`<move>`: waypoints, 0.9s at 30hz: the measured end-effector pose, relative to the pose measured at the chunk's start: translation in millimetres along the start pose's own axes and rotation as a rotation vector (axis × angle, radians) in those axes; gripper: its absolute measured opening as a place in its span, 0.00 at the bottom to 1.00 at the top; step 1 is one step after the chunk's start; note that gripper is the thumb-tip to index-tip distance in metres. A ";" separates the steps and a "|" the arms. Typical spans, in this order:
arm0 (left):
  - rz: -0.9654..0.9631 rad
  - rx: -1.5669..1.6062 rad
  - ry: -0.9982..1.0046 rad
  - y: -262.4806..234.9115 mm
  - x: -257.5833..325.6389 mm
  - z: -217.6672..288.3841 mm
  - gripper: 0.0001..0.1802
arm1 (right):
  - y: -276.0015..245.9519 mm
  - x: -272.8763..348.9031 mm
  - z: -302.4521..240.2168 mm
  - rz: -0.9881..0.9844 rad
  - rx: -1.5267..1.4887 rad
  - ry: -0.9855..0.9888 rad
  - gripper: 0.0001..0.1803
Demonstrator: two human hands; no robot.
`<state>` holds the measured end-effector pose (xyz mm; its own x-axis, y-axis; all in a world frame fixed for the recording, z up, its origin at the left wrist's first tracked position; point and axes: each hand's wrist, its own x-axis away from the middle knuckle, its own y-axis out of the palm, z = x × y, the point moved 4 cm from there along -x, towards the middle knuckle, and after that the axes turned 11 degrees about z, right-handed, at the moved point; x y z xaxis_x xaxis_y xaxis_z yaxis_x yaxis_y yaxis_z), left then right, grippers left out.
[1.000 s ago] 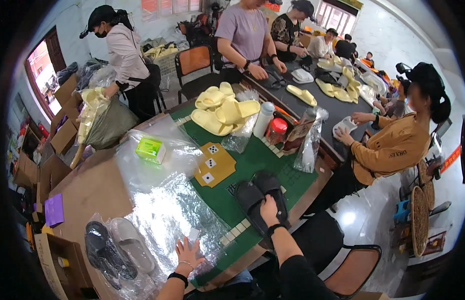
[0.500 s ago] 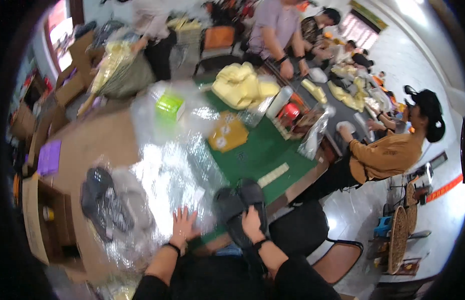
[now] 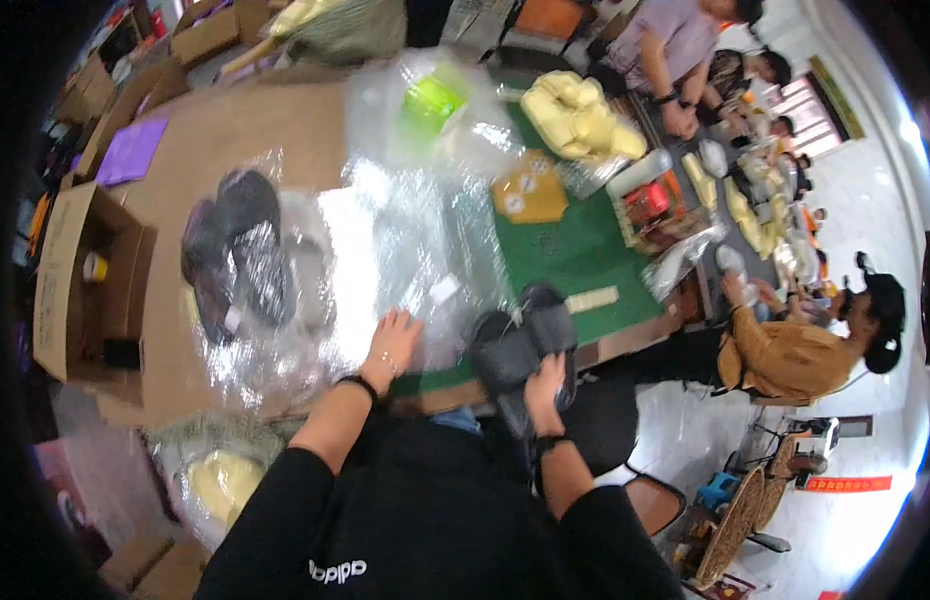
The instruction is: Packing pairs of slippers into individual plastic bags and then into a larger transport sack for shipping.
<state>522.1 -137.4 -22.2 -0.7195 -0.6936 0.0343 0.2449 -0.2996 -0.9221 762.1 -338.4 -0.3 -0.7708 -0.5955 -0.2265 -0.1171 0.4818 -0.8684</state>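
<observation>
I am looking down at a table (image 3: 285, 115), brown on its left and green on its right. The right hand (image 3: 547, 390) is holding the black slippers (image 3: 510, 350) at the near edge, right of the middle. The pair is lying side by side over the green, lower ends reaching past the edge; that overhang is probably giving the fingers something to wrap around. Blur is keeping me from telling where the thumb is sitting.

The left hand (image 3: 393, 345) is lying flat at the near edge, fingers slightly apart, apparently on the clear bags (image 3: 440, 240). It is gripping nothing that I can see, and seems to be steadying the loose film. A green box (image 3: 433, 100) is sitting on film toward the far edge, perhaps weighing it down.

Left of the bags, dark slippers (image 3: 250, 235) and grey slippers (image 3: 307, 260) are lying under film, presumably being kept apart from the black pair.

For moving, brown surface is showing beyond the dark slippers, and a green stretch is running from the black pair toward the yellow slippers (image 3: 580, 115) by the far edge. A chair (image 3: 600, 425) is crowding the right hand's outer side; an open carton (image 3: 70, 280) is standing beside the left edge.
</observation>
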 end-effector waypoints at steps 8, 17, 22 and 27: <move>-0.054 -0.056 0.099 -1.0 2.1 -2.2 0.34 | -36.0 16.3 -41.0 -0.065 0.036 -0.167 0.26; -0.198 -0.063 0.128 -8.0 7.3 -7.1 0.30 | 32.8 30.3 -62.3 -0.441 0.169 -0.039 0.24; -0.063 0.042 0.215 17.9 2.9 -17.2 0.19 | 29.8 20.2 -33.4 -0.272 0.024 -0.056 0.20; -0.087 0.421 -0.047 -18.3 -36.7 -10.7 0.30 | -42.7 4.0 -19.9 -0.195 -0.315 -0.010 0.16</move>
<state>537.1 -99.5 -10.7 -0.7211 -0.6803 0.1312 0.4356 -0.5924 -0.6778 751.5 -348.6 44.6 -0.7087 -0.7014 -0.0759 -0.4497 0.5320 -0.7175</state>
